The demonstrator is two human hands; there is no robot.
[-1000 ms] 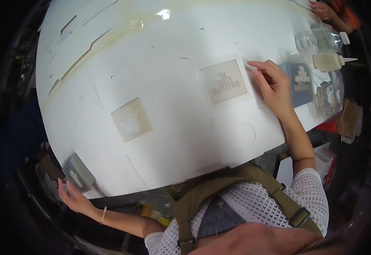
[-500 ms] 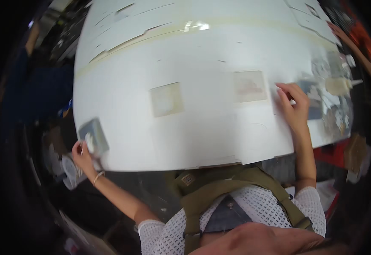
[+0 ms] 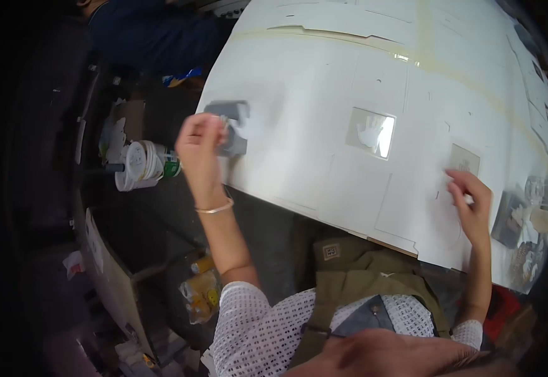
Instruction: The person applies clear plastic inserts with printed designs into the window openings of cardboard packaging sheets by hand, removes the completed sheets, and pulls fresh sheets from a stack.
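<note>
At the table's left edge, my left hand is closed in a pinch, and a thin white piece, blurred, extends from its fingertips. Just behind it lies a dark grey square stack, partly hidden by my fingers. My right hand hovers over the right side of the table, fingers curled around a small white object too small to name. Close to its fingertips lies a greyish square plate. Between my hands rests a clear square plate bearing a white hand-shaped figure.
Clear plastic bags, a cream-coloured bottle and a dark square pad crowd the right edge. White buckets stand on the floor at left. Another person's dark sleeve is beyond the far left corner of the white table.
The view has turned left, so the table sits further right. My left hand now holds the white piece up beside the grey stack. My right hand remains curled, now near the right plate.
</note>
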